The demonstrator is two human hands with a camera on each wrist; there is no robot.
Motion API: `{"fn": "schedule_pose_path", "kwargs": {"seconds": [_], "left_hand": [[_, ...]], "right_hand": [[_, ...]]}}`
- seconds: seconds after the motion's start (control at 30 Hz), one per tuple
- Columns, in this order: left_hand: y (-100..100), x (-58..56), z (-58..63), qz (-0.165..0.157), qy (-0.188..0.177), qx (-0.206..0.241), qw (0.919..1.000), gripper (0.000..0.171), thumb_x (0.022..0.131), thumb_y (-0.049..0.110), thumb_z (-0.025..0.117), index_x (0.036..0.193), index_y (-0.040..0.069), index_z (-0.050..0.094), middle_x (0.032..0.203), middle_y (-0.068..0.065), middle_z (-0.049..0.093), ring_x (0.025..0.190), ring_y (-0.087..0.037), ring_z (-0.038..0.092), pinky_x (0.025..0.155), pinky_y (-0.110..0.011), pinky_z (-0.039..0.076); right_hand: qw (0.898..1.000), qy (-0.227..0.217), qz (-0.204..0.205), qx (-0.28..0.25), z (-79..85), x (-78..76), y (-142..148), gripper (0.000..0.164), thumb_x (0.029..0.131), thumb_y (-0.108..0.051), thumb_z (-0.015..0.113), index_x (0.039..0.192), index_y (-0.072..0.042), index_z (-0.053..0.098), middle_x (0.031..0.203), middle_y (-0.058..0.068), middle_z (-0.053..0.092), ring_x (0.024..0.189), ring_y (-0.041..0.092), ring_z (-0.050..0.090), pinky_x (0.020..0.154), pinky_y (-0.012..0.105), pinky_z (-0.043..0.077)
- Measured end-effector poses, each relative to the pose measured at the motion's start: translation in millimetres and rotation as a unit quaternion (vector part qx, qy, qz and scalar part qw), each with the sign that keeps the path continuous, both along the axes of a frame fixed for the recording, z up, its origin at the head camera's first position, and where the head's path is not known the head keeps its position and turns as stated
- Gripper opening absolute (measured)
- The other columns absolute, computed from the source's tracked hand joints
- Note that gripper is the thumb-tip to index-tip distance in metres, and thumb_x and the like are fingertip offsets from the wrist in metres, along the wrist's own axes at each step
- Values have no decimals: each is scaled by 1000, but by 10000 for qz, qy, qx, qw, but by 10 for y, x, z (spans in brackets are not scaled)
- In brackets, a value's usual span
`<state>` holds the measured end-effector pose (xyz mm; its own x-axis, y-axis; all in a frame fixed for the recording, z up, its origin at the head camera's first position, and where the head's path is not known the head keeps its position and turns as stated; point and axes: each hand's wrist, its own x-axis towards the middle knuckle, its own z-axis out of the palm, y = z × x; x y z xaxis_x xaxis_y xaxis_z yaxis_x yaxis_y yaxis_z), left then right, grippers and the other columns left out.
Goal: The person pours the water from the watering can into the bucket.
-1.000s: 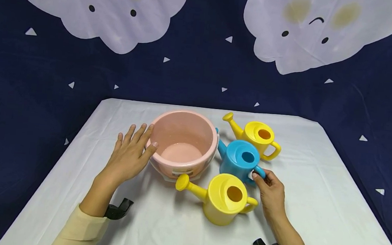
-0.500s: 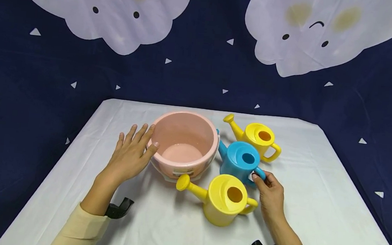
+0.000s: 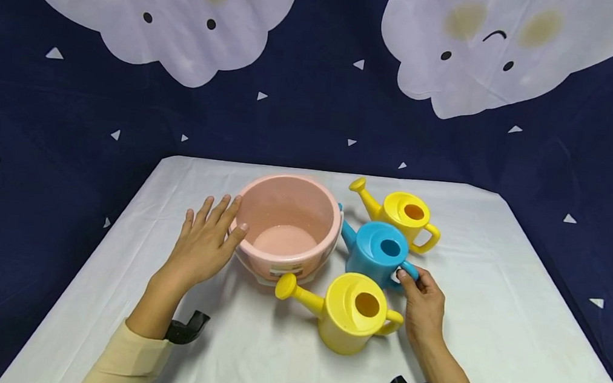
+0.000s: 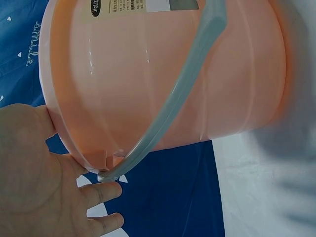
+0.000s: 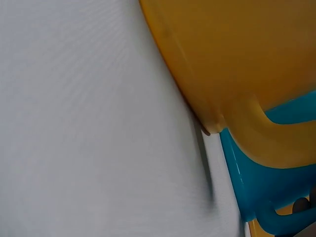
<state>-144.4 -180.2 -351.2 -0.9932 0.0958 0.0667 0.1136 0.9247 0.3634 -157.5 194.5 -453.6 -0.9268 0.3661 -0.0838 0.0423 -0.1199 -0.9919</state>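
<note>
A pink bucket [image 3: 282, 207] stands upright, mouth up, on the white-covered table. At its left rim my left hand [image 3: 196, 258] rests with straight, spread fingers; the left wrist view shows the palm [image 4: 24, 182] and the pale grey bail [image 4: 170, 106] slanting across the bucket's side. My right hand [image 3: 426, 308] pinches the handle of a blue watering can [image 3: 369, 258], which stands close to the bucket's right side, its spout partly behind the rim. In the right wrist view, a yellow can [image 5: 237, 49] hides much of the blue can [image 5: 261, 185]; only fingertips show at the lower right corner.
One yellow watering can [image 3: 346, 332] stands in front of the blue one, its spout pointing left across the bucket's front. Another yellow can [image 3: 402, 221] stands behind it. A navy cloth [image 3: 312, 131] with clouds hangs behind the white table cover [image 3: 264, 358].
The blue watering can has shifted very slightly to the right with my right hand at its handle. My left hand stays at the bucket rim, and the yellow cans have kept their places.
</note>
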Motion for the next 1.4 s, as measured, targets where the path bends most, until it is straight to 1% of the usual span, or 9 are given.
{"fn": "schedule_pose_path", "kwargs": {"seconds": [0.3,0.47,0.67,0.73,0.83,0.97,1.3,1.4], "left_hand": [[8,5,10,24,-34,-52,10000,65,98,59,17,153,26,7,160,-10,10,148,-36,-4,113,-65,-5],[9,16,2,45,-6,-34,10000,65,98,59,18,153,26,8,160,-11,11,148,-36,-4,113,-65,-5],[10,28,-11,63,-60,-31,10000,65,98,59,18,153,25,7,161,-10,9,148,-36,-5,113,-64,-6],[13,24,-6,60,-63,-23,10000,65,98,59,17,153,26,7,161,-9,9,148,-36,-5,114,-64,-6],[12,16,3,58,-51,-24,10000,65,98,59,17,153,26,7,161,-9,9,148,-36,-5,114,-64,-6],[9,10,10,58,-45,-40,10000,65,98,59,18,153,26,8,160,-10,10,148,-36,-4,113,-65,-5],[12,10,24,65,-54,-19,10000,65,98,58,19,153,24,9,160,-11,11,148,-36,-5,113,-65,-5],[15,11,19,67,-51,-19,10000,66,98,58,19,153,24,9,160,-11,10,148,-36,-5,113,-65,-5]], "right_hand": [[9991,184,-225,-313,-15,-19,26,11,86,-8,67,96,-5,65,81,-10,67,86,5,62,81,13,51],[9983,302,-249,-442,-21,-13,38,9,87,-6,65,96,-5,65,83,-9,67,87,6,62,82,13,51],[9967,399,-322,-621,-17,-1,51,9,87,-1,63,95,-6,66,84,-7,66,85,4,62,82,13,51],[9963,430,-336,-670,-10,-4,57,10,87,-1,64,95,-6,66,85,-7,66,85,4,62,81,13,51],[9957,472,-325,-728,3,-4,64,11,85,-5,67,96,-6,66,87,-6,66,87,7,63,81,13,51],[9952,469,-337,-790,19,2,74,14,84,-8,69,98,-5,65,89,-5,66,89,8,63,81,14,52],[9931,551,-380,-959,45,12,94,13,84,-6,69,96,-4,65,88,-3,65,87,9,62,82,14,52],[9922,594,-414,-1016,56,16,97,11,84,-2,67,94,-5,66,87,-4,65,86,8,62,81,14,52]]}}
